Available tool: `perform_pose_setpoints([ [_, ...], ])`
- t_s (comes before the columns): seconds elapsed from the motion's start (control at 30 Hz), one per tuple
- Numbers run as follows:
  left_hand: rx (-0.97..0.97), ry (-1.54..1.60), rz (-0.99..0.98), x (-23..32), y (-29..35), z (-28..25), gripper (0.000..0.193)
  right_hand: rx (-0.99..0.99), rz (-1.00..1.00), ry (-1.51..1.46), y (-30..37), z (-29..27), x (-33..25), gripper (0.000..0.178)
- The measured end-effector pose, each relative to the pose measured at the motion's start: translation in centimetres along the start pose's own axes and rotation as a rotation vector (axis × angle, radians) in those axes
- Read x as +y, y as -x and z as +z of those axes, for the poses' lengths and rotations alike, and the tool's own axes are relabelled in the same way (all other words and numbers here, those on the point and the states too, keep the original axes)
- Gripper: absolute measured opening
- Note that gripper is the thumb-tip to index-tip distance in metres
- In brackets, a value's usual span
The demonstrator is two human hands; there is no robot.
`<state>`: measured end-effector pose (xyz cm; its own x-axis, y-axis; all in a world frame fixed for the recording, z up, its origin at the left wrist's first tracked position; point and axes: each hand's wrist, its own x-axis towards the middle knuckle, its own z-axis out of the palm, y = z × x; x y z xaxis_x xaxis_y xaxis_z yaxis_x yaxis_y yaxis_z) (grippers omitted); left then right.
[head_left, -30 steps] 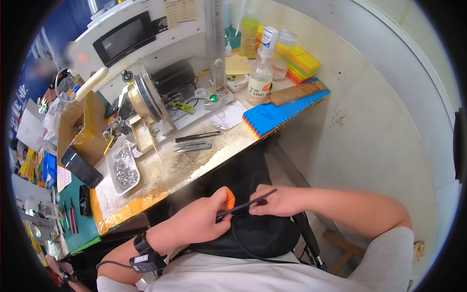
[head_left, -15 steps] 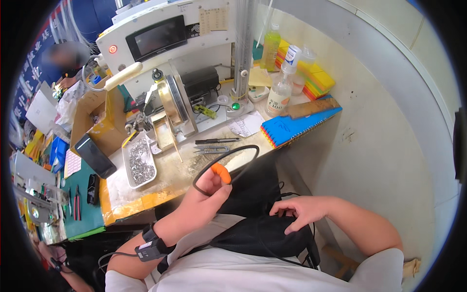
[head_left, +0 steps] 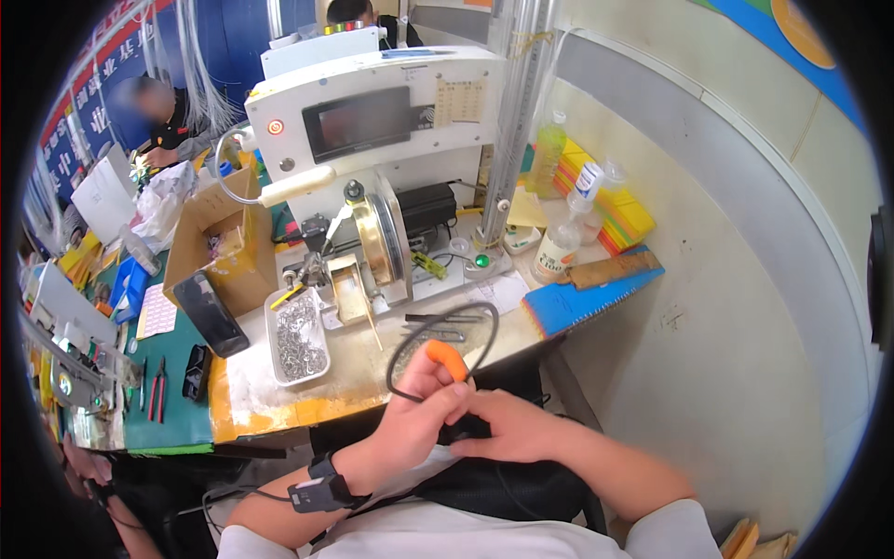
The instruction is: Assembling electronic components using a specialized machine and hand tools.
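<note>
My left hand (head_left: 419,424) pinches a thin black cable (head_left: 496,328) that arches in a loop above the fingers. An orange finger cot (head_left: 447,360) covers one of its fingertips. My right hand (head_left: 512,426) has its fingertips against the left hand, fingers bent together. Something dark shows between its thumb and fingers, too hidden to name. Beyond the loop, snips (head_left: 438,335) and a black pen (head_left: 430,319) lie on the worktable (head_left: 358,377). A strap with a small black device (head_left: 321,491) circles my left wrist.
A white machine (head_left: 382,182) with a screen and a brass wheel stands behind the table. Before it sit a tray of small metal parts (head_left: 300,340), a phone (head_left: 209,314) and a cardboard box (head_left: 233,242). At right are a blue notepad (head_left: 587,303) and bottles (head_left: 559,247). Other people sit beyond.
My right hand has moved left and up from my lap to meet my left hand. The cable loop stays in the left hand. The view has tilted up, showing more behind the machine.
</note>
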<state>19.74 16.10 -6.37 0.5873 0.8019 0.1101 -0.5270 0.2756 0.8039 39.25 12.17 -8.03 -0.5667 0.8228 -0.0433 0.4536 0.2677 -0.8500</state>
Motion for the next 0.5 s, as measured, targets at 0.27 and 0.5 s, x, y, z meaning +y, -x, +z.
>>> perform_pose_setpoints([
  [0.27, -0.126, -0.601, -0.027, 0.0, 2.2, -2.2, 0.063, 0.190, -0.150, -0.093, 0.0, 1.7, 0.7, 0.046],
  [0.5, -0.305, -1.167, -0.139, 0.3, 4.3, -2.1, 0.075, 0.358, -0.158, -0.245, 1.1, 1.3, 0.4, 0.013],
])
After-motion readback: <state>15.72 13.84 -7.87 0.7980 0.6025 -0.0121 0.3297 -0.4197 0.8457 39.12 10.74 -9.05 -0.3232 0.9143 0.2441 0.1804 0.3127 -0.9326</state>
